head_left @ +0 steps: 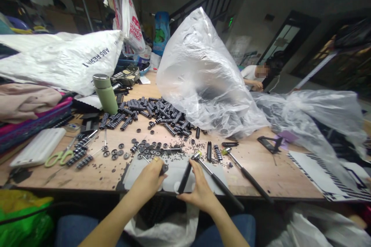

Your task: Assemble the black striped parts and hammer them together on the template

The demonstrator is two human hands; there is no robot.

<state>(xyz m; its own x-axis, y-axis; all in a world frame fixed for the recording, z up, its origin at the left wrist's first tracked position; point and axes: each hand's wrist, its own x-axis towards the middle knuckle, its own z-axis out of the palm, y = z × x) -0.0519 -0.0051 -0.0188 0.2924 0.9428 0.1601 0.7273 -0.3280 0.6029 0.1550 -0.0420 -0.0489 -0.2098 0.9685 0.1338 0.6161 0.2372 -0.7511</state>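
Note:
My left hand [150, 179] is closed around a small dark round piece [164, 168] at the near edge of the wooden table [261, 173]. Close beside it, my right hand [199, 187] pinches a thin black rod [184, 179] that slants up toward a metal-tipped tool [197, 156]. Both hands rest over a pale grey mat [174, 179]. Loose black washers [145, 148] lie just beyond my fingers, and a heap of black-and-white ribbed rollers [156, 114] sits further back.
A big clear plastic bag [203, 77] stands mid-table, with more plastic [313, 115] to the right. A green flask [106, 92], green scissors [59, 157], a white case [39, 146] and a white sack [63, 60] are left. Two long screwdrivers [246, 173] lie right. Another person [256, 77] sits behind.

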